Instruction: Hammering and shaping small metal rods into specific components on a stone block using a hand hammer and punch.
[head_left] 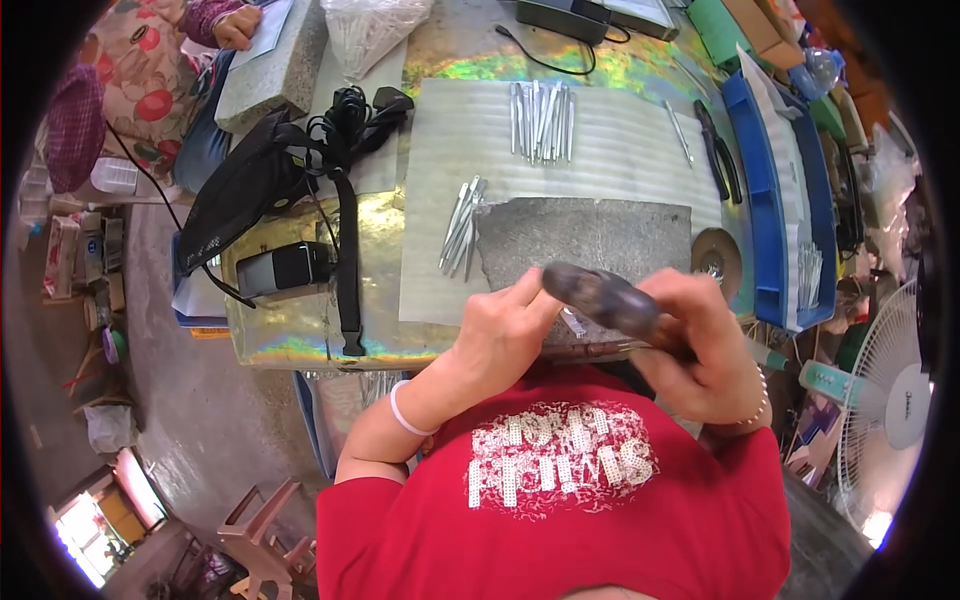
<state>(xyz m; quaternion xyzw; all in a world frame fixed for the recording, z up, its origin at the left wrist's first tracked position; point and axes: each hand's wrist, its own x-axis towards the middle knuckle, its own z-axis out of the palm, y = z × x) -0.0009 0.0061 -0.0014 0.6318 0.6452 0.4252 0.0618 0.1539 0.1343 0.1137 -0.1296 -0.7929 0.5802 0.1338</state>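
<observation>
Curled fingers of the right hand [705,345] close around a dark, blunt-ended tool [605,298], its blunt end angled left over the work, probably to keep weight forward. Just left, the left hand [508,328] bends inward beside a small shiny metal piece [573,321] at the table's near edge; the tool hides the fingertips, so whether they pinch it cannot be told. Beyond lies a grey slab [590,240], seemingly a hard rest within reach of both hands. A loose pile of metal rods [462,228] lies against its left side; farther, pliers [716,150] lie to the right, and another batch of rods [541,122] is roughly aligned on pale sheeting [620,140], perhaps for sorting.
</observation>
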